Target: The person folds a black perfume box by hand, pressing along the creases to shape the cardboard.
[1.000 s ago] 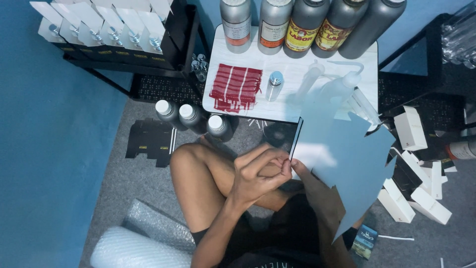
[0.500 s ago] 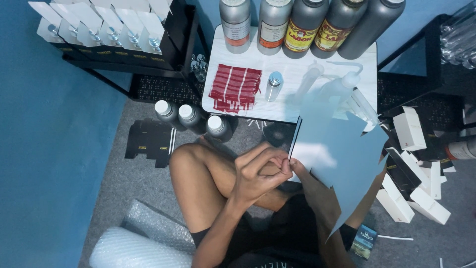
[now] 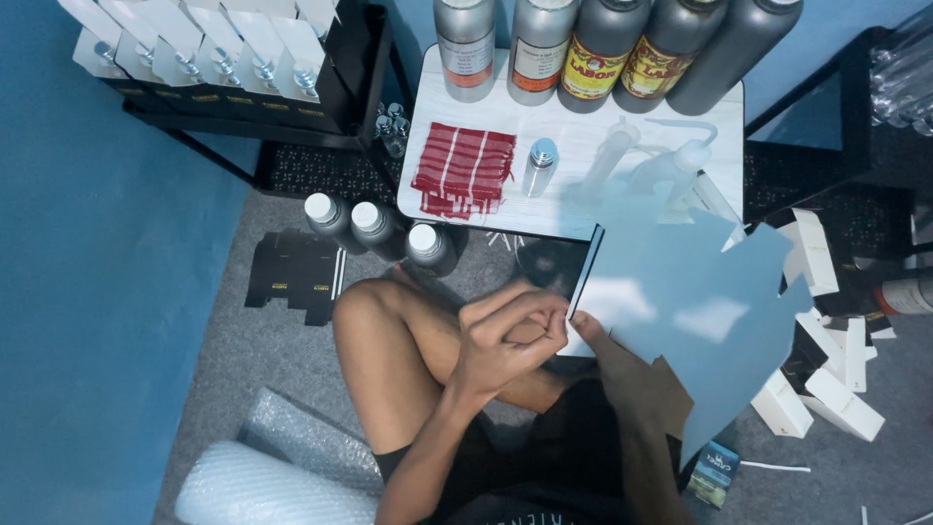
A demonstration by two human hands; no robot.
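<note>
I sit cross-legged on a grey floor. My left hand (image 3: 510, 335) is curled above my knee, its fingertips pinching the left edge of a flat, glossy light-blue unfolded carton sheet (image 3: 695, 306). My right hand (image 3: 603, 345) is mostly hidden under that sheet; only a few fingers show at its lower left edge, gripping it. The sheet tilts up in front of a small white table (image 3: 573, 209), which carries a red patch of strips (image 3: 465, 170), a small silver bottle (image 3: 540, 165) and two clear squeeze bottles (image 3: 671, 165).
Large metal bottles (image 3: 544, 44) stand along the table's back. Three capped silver bottles (image 3: 379, 228) sit on the floor by a flat black carton (image 3: 292, 277). White boxes (image 3: 826, 389) lie scattered at right. Bubble wrap (image 3: 282, 467) lies lower left. A black rack with boxed items (image 3: 214, 68) stands upper left.
The blue sheet has shifted slightly in my hands; both hands stay at its left edge.
</note>
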